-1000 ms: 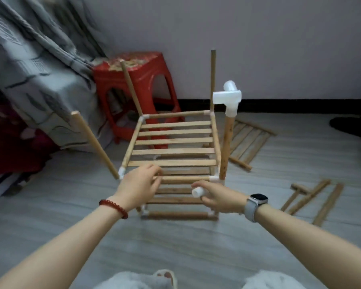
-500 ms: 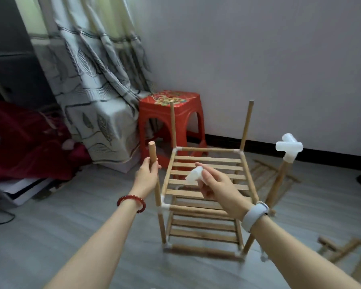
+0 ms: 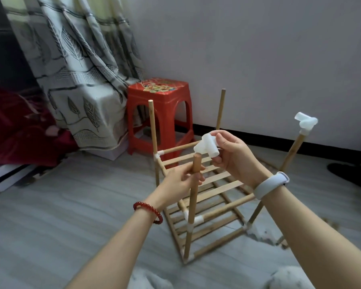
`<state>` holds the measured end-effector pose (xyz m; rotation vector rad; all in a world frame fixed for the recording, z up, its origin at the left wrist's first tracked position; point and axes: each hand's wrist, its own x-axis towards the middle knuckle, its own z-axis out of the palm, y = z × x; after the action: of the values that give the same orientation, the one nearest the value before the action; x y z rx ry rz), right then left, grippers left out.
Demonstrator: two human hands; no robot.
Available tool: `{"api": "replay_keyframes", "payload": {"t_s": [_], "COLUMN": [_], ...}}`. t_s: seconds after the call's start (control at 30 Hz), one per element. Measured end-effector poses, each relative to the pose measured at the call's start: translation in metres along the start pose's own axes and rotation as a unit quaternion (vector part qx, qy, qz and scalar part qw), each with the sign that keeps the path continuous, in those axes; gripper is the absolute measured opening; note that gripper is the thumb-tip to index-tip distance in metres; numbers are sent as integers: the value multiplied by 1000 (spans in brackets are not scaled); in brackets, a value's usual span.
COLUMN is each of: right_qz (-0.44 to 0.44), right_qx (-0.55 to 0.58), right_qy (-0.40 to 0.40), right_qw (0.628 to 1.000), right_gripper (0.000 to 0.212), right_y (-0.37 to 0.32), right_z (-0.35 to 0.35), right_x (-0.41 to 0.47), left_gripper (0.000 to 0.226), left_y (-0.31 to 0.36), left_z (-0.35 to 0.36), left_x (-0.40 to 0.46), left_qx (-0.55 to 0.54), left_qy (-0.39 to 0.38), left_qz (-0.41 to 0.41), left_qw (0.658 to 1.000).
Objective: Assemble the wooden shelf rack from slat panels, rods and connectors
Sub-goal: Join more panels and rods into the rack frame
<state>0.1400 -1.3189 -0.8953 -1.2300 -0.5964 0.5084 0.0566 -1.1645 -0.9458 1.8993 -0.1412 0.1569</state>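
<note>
Left hand [image 3: 181,180] grips near-corner rod [image 3: 193,197] just below its tip; right hand [image 3: 236,157] pinches white connector [image 3: 206,147] just above it. Connector looks light, rigid, slick: hold its body, socket clear. Rod thin, likely flexes; brace near top.

two hands: the left hand [image 3: 180,181] grips the near rod, the right hand [image 3: 234,158] pinches a loose connector. four upright wooden rods: the near rod [image 3: 193,197], the back-left rod [image 3: 153,130], the back-right rod [image 3: 220,109] and the right rod [image 3: 291,153]. two slat shelves: the upper slat shelf [image 3: 219,178] and the lower slat shelf [image 3: 206,228]. two white connectors at rod-top level: the loose connector [image 3: 206,147] and a fitted connector [image 3: 305,123] capping the right rod; the small joint connectors lower down are too blurred to count. one red plastic stool [image 3: 159,113]. one leaf-patterned curtain [image 3: 77,65]. one red bead bracelet [image 3: 148,211]. one pale wristband [image 3: 270,184].
</note>
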Motion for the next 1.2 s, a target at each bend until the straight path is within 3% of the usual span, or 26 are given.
{"api": "replay_keyframes", "payload": {"t_s": [0.23,0.47,0.6,0.7,0.8,0.87,1.0,1.1,1.2], "right_qz": [17,34,85,34,31,19,-56,-44,5], "right_qx": [-123,-355,-406,-438,-493,-523,-438,-424,-333], "right_qy": [-8,-55,-110,-62,-23,7,90,38,-23], "right_qw": [992,933,903,896,869,852,893,904,943], "right_gripper": [20,20,19,16,63,74,53,48,43], "right_y": [-29,-43,-40,-35,-34,-23,0,-1,-8], "right_z": [9,26,24,23,28,30,31,27,20], "right_x": [4,9,7,3,-3,-9,-19,-16,-10], "left_gripper": [15,18,16,15,17,19,21,17,16], "left_y": [-4,-12,-15,-15,-13,-13,-14,-15,-16], "left_z": [6,7,7,7,6,6,5,5,4], "left_x": [-3,-7,-8,-8,-5,-5,-7,-8,-8], "left_qx": [-14,-8,-20,-29,-28,-27,-35,-40,-30], "left_qy": [34,33,37,45,48,51,51,40,33], "left_qz": [23,33,25,19,12,10,15,16,20], "left_qw": [999,999,999,998,998,998,998,998,999]}}
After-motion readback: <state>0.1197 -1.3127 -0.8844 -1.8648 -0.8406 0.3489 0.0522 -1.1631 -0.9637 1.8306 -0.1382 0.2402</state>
